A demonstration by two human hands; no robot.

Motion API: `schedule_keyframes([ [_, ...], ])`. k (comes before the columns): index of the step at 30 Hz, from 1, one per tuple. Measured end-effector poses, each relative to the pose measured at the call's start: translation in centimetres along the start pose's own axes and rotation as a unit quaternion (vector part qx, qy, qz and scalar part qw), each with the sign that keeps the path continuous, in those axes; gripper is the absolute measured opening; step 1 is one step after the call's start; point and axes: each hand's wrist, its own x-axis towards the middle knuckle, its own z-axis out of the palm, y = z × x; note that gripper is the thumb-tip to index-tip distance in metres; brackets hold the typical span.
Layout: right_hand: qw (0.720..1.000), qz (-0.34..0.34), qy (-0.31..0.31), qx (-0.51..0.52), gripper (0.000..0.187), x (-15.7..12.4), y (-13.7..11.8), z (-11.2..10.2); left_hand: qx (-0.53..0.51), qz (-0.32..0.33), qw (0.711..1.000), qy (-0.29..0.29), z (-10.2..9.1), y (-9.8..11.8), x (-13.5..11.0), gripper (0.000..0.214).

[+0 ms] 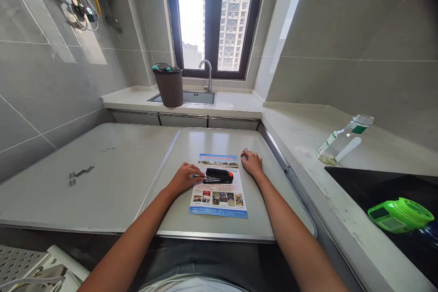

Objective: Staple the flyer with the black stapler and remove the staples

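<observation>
A black stapler [219,175] with a red-orange end lies on a printed flyer [219,213] on the table. The fingers of my left hand [185,178] are closed on its slim metal part at the left end. Right of the flyer, my right hand [252,163] rests low over the tabletop with its fingers curled together. A tiny grey piece [246,149] shows at those fingertips, too small to name. Several grey staple strips [81,174] lie on the left table panel.
Beyond the table, a brown bin [169,87] stands at the sink [198,97] by the faucet [207,75]. On the right counter are a clear glass bottle [344,141] and a green container [400,215] on a black cooktop [362,182]. A white perforated object [20,262] is at lower left.
</observation>
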Motion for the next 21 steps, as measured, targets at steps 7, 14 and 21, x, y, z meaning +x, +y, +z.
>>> schedule_keyframes([
  [7,0.998,-0.041,0.013,0.049,0.019,-0.3,-1.0,-0.5,-0.005,0.014,0.999,-0.031,-0.3,-0.6,-0.1,0.020],
  [14,0.954,-0.246,-0.089,0.147,0.026,-2.7,-5.1,-1.7,-0.042,0.032,0.994,-0.092,-2.6,-1.5,-0.9,0.027],
  [21,0.910,-0.343,-0.182,0.144,0.043,-6.4,-8.3,0.4,0.000,-0.007,0.997,-0.076,-4.0,-0.7,-1.0,0.020],
])
